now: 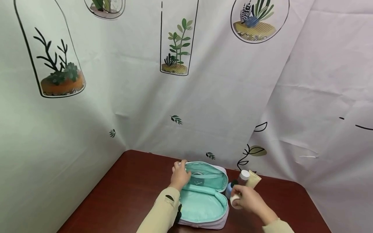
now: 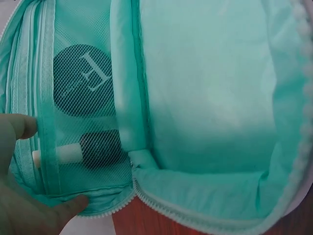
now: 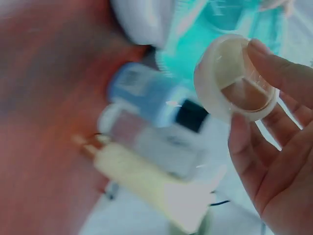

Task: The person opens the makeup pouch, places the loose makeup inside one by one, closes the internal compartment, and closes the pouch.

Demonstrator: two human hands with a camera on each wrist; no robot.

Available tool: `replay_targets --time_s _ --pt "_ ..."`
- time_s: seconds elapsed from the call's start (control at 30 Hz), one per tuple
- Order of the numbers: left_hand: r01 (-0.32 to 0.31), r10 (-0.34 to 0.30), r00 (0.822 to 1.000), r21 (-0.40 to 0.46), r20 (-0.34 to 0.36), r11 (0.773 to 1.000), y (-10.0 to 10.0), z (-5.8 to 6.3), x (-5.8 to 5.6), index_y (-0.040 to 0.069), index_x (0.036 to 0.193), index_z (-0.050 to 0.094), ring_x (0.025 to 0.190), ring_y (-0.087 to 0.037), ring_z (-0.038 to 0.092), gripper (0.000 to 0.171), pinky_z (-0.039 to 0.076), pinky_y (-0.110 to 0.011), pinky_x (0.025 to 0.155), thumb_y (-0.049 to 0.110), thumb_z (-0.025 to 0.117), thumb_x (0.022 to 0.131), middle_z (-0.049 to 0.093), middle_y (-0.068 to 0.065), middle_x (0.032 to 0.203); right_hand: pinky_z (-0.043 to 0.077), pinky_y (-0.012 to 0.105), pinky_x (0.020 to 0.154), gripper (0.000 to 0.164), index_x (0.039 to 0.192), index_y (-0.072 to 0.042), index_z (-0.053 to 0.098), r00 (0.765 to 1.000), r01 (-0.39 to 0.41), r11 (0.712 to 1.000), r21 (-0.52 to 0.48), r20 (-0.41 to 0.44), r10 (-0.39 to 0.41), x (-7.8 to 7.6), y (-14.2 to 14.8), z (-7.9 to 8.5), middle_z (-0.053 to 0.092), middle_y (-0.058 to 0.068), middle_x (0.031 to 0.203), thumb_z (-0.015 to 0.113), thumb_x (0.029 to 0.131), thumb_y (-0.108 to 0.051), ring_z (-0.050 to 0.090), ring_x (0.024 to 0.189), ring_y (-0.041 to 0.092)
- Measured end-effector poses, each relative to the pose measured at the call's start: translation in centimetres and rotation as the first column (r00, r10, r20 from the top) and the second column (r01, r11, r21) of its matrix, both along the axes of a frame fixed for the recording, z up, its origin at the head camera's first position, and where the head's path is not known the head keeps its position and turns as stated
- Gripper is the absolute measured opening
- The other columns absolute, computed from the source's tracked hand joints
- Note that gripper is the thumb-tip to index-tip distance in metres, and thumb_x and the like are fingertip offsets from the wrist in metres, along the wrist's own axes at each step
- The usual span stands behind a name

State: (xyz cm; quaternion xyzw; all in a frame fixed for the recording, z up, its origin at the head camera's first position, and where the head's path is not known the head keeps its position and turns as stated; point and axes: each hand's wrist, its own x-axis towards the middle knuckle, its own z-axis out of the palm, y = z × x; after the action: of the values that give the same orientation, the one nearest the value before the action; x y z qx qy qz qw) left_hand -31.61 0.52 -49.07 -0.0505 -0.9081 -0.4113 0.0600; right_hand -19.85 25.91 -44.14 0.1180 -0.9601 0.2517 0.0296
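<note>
Behind mesh [image 2: 95, 125] near the left hand [image 2: 29, 203], a large-lettered dark disc [image 2: 80, 81]

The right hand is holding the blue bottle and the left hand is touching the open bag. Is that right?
Not quite: the right wrist view shows the right hand holding a round container, not the blue bottle. The left hand is touching the open bag, as you said.

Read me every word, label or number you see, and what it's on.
"F", apparently, large and tilted: dark disc; small script beside it unreadable.
Blue bottle: print too blurred to read.
Clear bottle: marks too blurred to read.
No other text is readable.
</note>
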Motion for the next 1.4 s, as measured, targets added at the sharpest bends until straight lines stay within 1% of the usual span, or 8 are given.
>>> replay_targets --time_s 0.23,0.53,0.73,0.8,0.9,1.07,1.3,1.4 --pt "0.027 -0.027 0.999 -0.013 0.040 1.000 -0.4 0.4 -0.1 0.011 0.130 0.045 0.106 -0.036 0.038 0.046 0.042 -0.044 0.063 0.017 0.063 0.088 0.032 -0.021 0.129 0.046 0.034 0.065 0.021 0.089 -0.012 0.068 0.994 0.068 0.998 -0.006 -0.089 -0.068 -4.1 -2.9 1.8 0.062 0.001 0.084 0.073 0.074 0.001 0.055 0.075 0.015" --pt "0.026 -0.025 0.999 -0.014 0.048 1.000 -0.5 0.6 0.1 0.011 0.130 0.045 0.105 -0.035 0.039 0.043 0.040 -0.040 0.058 0.017 0.060 0.090 0.031 -0.021 0.128 0.049 0.036 0.073 0.022 0.096 -0.014 0.069 0.967 0.049 0.996 -0.081 -0.246 -0.067 -7.9 -6.5 0.4 0.061 -0.002 0.095 0.075 0.076 -0.007 0.060 0.089 0.021" --pt "0.017 -0.016 0.998 -0.018 0.060 1.000 -0.5 0.8 0.1 0.012 0.129 0.045 0.106 -0.035 0.039 0.040 0.041 -0.041 0.061 0.020 0.059 0.092 0.032 -0.020 0.129 0.047 0.038 0.076 0.025 0.094 -0.017 0.071 0.871 0.005 0.990 0.138 -0.487 0.063 -8.9 -7.8 -1.7 0.065 -0.001 0.092 0.079 0.071 -0.014 0.058 0.087 0.019" --pt "0.020 -0.019 0.997 -0.018 0.069 1.000 -0.5 0.8 0.1 0.012 0.129 0.045 0.107 -0.035 0.039 0.040 0.041 -0.041 0.061 0.021 0.058 0.092 0.032 -0.020 0.129 0.046 0.037 0.075 0.025 0.093 -0.017 0.072 0.831 0.001 0.966 0.257 -0.538 0.142 -9.0 -7.7 -2.2 0.064 -0.002 0.089 0.080 0.070 -0.016 0.056 0.084 0.018" --pt "0.028 -0.026 0.997 -0.023 0.069 0.999 -0.5 0.8 0.0 0.012 0.130 0.045 0.109 -0.035 0.039 0.038 0.041 -0.041 0.062 0.021 0.054 0.094 0.032 -0.020 0.129 0.043 0.034 0.069 0.023 0.091 -0.019 0.073 0.811 0.015 0.922 0.387 -0.544 0.215 -9.1 -7.4 -2.7 0.062 -0.002 0.085 0.080 0.070 -0.016 0.052 0.078 0.017" --pt "0.016 -0.013 0.999 -0.053 0.041 0.998 -0.6 0.8 -0.2 0.014 0.127 0.046 0.107 -0.035 0.041 0.028 0.042 -0.043 0.063 0.018 0.044 0.099 0.035 -0.021 0.126 0.035 0.032 0.061 0.015 0.088 -0.020 0.074 0.849 0.072 0.855 0.514 -0.481 0.218 -8.9 -6.6 -2.2 0.061 -0.002 0.082 0.075 0.074 -0.016 0.046 0.072 0.017" --pt "0.013 -0.009 0.998 -0.083 0.057 0.996 -0.8 0.6 -0.5 0.016 0.127 0.047 0.105 -0.034 0.043 0.028 0.044 -0.045 0.067 0.020 0.040 0.101 0.037 -0.020 0.124 0.037 0.035 0.069 0.009 0.083 -0.015 0.070 0.902 0.072 0.678 0.731 -0.338 0.269 -8.5 -6.4 -2.8 0.056 0.004 0.093 0.064 0.083 -0.010 0.046 0.086 0.021" --pt "0.011 -0.005 0.997 -0.084 0.077 0.996 -0.7 0.5 -0.5 0.017 0.128 0.046 0.106 -0.034 0.043 0.028 0.044 -0.045 0.068 0.020 0.039 0.101 0.036 -0.020 0.126 0.038 0.037 0.072 0.009 0.078 -0.013 0.068 0.919 0.082 0.637 0.767 -0.305 0.250 -8.2 -6.6 -3.4 0.057 0.004 0.094 0.063 0.084 -0.010 0.048 0.091 0.021"
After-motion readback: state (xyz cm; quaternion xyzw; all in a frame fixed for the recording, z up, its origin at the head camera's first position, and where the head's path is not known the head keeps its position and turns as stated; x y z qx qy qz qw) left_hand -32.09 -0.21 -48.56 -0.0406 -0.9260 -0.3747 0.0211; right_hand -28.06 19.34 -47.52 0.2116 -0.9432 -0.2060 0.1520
